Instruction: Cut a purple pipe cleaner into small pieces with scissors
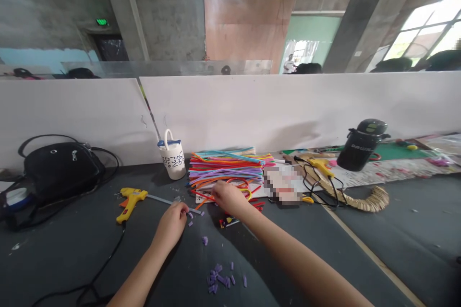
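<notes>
At the left end of the counter [288,249] sits a black bag [63,165], with a yellow glue gun [131,203] lying to its right. A grey strip [158,198] runs from beside the glue gun toward the left hand [176,219], whose fingers are bent close together; whether they pinch anything cannot be told. Small purple pieces [218,278] lie just beside its fingertips, with more scattered nearer the counter's front edge, well apart from both hands. Behind the left hand stands a white cup [174,160]. Farther right, a bundle of coloured fuzzy sticks [226,168] lies toward the back edge, just beyond the right hand [223,196]. That hand is curled narrow, its grip hidden, beside an orange stick and red and yellow loops [247,194]. A second glue gun [321,167] and a black bottle [361,146] are farther right.
</notes>
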Available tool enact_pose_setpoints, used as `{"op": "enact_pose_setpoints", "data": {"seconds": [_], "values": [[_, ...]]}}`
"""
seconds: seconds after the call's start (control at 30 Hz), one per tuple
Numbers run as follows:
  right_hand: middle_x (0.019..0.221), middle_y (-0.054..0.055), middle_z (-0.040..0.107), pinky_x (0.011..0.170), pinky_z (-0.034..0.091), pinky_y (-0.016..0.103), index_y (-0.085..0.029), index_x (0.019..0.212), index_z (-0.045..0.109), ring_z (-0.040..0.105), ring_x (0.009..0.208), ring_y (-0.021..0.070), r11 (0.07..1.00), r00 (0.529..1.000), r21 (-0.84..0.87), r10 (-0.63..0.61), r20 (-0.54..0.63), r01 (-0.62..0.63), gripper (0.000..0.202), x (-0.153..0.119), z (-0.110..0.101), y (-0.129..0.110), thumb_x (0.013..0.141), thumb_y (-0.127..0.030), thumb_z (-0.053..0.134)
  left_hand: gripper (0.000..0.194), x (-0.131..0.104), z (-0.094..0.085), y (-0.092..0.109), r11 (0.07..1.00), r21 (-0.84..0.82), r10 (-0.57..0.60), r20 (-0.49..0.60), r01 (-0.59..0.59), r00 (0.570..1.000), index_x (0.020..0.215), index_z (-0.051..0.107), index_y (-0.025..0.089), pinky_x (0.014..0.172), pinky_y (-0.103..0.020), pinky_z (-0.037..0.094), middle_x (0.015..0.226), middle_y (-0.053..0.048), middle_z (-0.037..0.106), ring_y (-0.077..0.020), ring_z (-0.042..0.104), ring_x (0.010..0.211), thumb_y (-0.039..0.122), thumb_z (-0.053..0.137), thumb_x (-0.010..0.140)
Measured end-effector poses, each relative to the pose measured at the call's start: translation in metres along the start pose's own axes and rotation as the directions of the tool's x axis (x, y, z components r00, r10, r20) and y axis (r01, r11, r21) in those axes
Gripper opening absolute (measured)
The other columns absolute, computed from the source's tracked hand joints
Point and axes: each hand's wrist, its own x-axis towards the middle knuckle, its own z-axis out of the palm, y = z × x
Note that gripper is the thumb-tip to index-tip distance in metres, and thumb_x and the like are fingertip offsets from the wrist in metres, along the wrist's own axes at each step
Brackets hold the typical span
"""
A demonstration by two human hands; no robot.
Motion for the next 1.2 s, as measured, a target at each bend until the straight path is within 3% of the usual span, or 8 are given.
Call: {"op": "enact_pose_setpoints", "data": {"seconds": [0.2,0.4,0.53,0.67,0.77,0.87,0.97,1.2], "values": [[0.111,0.007,0.056,0.078,0.049,0.039,-0.016,0.111,0.054,0.057,0.094,0.0194,0.994,0.995,-0.105,-0.027,0.094,0.037,0.025,-0.024,0.017,-0.009,0.089,-0.028,0.052,0.013,-0.006,0.006,0.006,0.995,0.003,0.099,0.003,-0.099,0.995,0.084,0.062,0.019,0.084,-0.034,0.042,0.089,-0.007,0.058,-0.0229,0.055,0.092,0.013,0.054,0.076],[0.112,0.008,0.056,0.078,0.049,0.039,-0.015,0.113,0.053,0.058,0.093,0.0199,0.980,0.989,-0.192,-0.016,0.150,0.045,0.028,-0.014,0.022,-0.013,0.089,-0.029,0.053,0.020,-0.004,0.015,0.012,0.991,0.029,0.130,0.025,-0.131,0.991,0.074,0.060,0.019,0.080,-0.032,0.041,0.083,-0.005,0.057,-0.0204,0.055,0.087,0.004,0.048,0.077],[0.113,0.008,0.055,0.078,0.049,0.039,-0.015,0.114,0.053,0.058,0.094,0.0199,0.972,0.987,-0.234,0.009,0.158,0.028,0.028,-0.008,0.022,-0.020,0.089,-0.029,0.052,0.015,-0.007,0.018,0.016,0.993,0.038,0.113,0.016,-0.114,0.993,0.081,0.058,0.015,0.080,-0.037,0.041,0.088,-0.004,0.058,-0.0195,0.054,0.088,0.005,0.048,0.079],[0.113,0.008,0.055,0.078,0.049,0.039,-0.015,0.114,0.053,0.058,0.093,0.0198,0.967,0.986,-0.248,-0.005,0.167,0.047,0.028,-0.006,0.019,-0.024,0.089,-0.029,0.052,0.024,-0.021,0.014,0.023,0.990,-0.003,0.143,0.089,-0.143,0.986,0.075,0.060,0.017,0.069,-0.026,0.044,0.077,-0.002,0.060,-0.0154,0.058,0.076,-0.003,0.047,0.071],[0.113,0.008,0.055,0.078,0.049,0.039,-0.016,0.113,0.053,0.058,0.093,0.0196,0.967,0.985,-0.241,-0.048,0.167,0.088,0.027,-0.010,0.018,-0.021,0.089,-0.029,0.052,0.018,-0.027,0.009,0.027,0.984,-0.024,0.178,0.156,-0.177,0.972,0.072,0.063,0.019,0.060,-0.021,0.044,0.070,0.002,0.062,-0.0123,0.060,0.066,0.004,0.054,0.071],[0.113,0.008,0.055,0.079,0.049,0.039,-0.016,0.113,0.053,0.057,0.094,0.0199,0.964,0.988,-0.247,-0.065,0.142,0.099,0.027,-0.017,0.017,-0.016,0.089,-0.029,0.052,0.018,-0.019,0.009,0.029,0.988,0.038,0.143,0.092,-0.147,0.985,0.089,0.064,0.018,0.072,-0.026,0.046,0.086,-0.003,0.064,-0.0145,0.061,0.080,0.010,0.050,0.080],[0.113,0.008,0.055,0.079,0.049,0.039,-0.016,0.113,0.053,0.057,0.095,0.0201,0.961,0.988,-0.257,-0.070,0.136,0.104,0.028,-0.020,0.016,-0.013,0.089,-0.029,0.052,0.019,-0.004,0.015,0.030,0.985,0.131,0.109,0.053,-0.115,0.993,0.101,0.059,0.015,0.078,-0.040,0.048,0.103,-0.007,0.061,-0.0199,0.059,0.091,0.023,0.054,0.084],[0.113,0.009,0.055,0.079,0.049,0.040,-0.014,0.114,0.053,0.057,0.094,0.0204,0.961,0.981,-0.252,-0.071,0.182,0.116,0.029,-0.010,0.019,-0.017,0.089,-0.029,0.053,0.030,0.007,0.022,0.039,0.949,0.250,0.169,0.104,-0.190,0.980,0.113,0.054,0.018,0.079,-0.043,0.049,0.116,-0.009,0.057,-0.0221,0.058,0.096,0.028,0.053,0.085]]}}
